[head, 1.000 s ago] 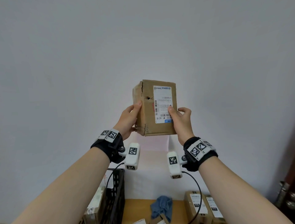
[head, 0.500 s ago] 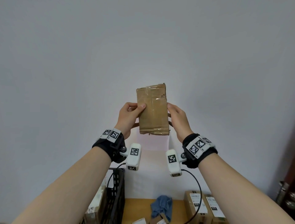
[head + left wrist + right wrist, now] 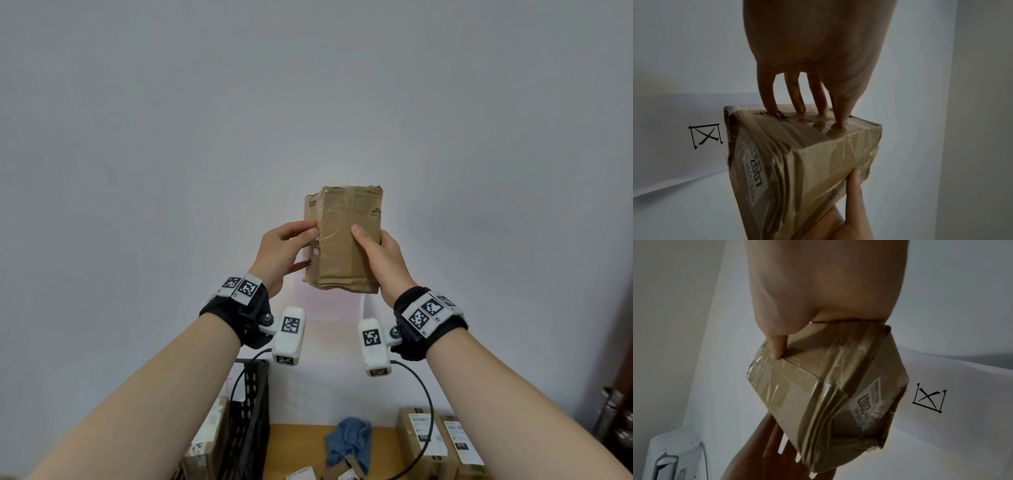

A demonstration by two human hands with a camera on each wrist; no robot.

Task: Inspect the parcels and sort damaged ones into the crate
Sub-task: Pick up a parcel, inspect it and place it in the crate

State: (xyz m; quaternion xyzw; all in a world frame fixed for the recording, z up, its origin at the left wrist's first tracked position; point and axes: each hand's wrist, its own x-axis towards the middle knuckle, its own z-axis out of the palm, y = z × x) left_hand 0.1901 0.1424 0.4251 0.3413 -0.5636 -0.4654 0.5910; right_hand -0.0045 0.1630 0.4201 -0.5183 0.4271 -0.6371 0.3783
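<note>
Head view: parcel (image 3: 342,240) held up against the wall, well above the crate (image 3: 248,421), gripped from both sides. Left hand (image 3: 281,251) curled on its left edge, thumb on the near face; right hand (image 3: 380,260) wrapped round the right edge, thumb on the taped face. Crate low at left with a box inside; below right of the parcel, a blue cloth (image 3: 349,442) and more labelled boxes (image 3: 431,442) on the table (image 3: 298,448). Left wrist view: fingers (image 3: 797,100) pressing on one taped face, the other hand's thumb on the opposite edge; cardboard creased, tape wrinkled, corner ragged. Right wrist view: thumb (image 3: 777,345) on the taped seam, palm clasped over the top; torn, frayed corner at the parcel's lower right, label crumpled. Step in hand, by the look of it: inspection, faces turned for checking. Damage looks plain, so next move probably calls for lowering the parcel left and down into the crate, grip kept firm on the crushed sides, clear of the wrist cable.
</note>
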